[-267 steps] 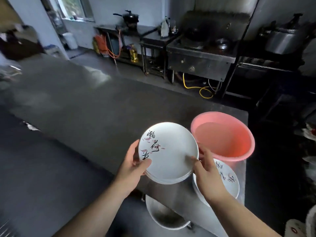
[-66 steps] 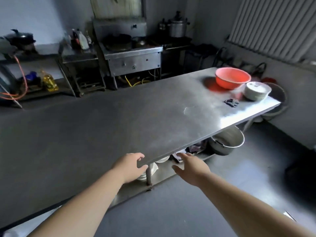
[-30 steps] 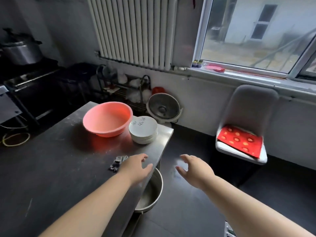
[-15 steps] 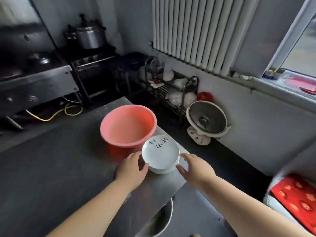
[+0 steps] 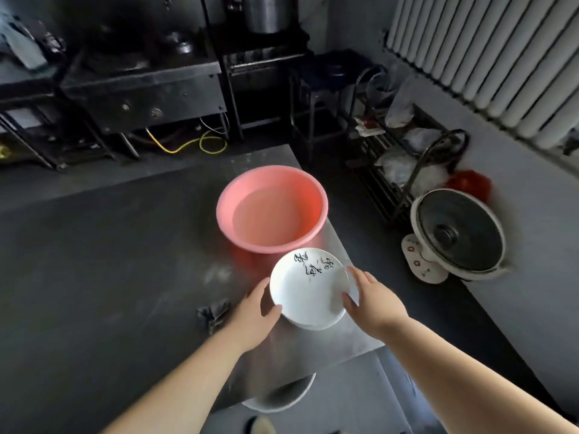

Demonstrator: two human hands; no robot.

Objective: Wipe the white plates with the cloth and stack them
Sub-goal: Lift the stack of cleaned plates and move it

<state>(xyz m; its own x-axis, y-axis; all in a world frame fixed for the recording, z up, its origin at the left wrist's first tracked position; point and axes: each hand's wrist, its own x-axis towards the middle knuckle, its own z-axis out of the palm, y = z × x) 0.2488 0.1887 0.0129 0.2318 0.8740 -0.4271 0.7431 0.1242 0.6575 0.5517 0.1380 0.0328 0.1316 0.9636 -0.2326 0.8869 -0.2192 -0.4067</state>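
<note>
Both hands bracket the plate stack (image 5: 308,289) at the table's (image 5: 125,261) near right corner: left hand (image 5: 253,311) thumb over the rim, right hand (image 5: 374,297) fingers on the edge, probably to lift. Cloth (image 5: 214,311) lies just left, basin (image 5: 272,208) behind.

head-worn view, forward and downward

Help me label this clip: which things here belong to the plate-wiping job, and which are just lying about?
Belongs to the job:
stack of white plates, held at its edges by the left hand and right hand
dark cloth on the steel table

Just lying about:
pink basin
fan on the floor
wire rack
radiator
stove
</note>
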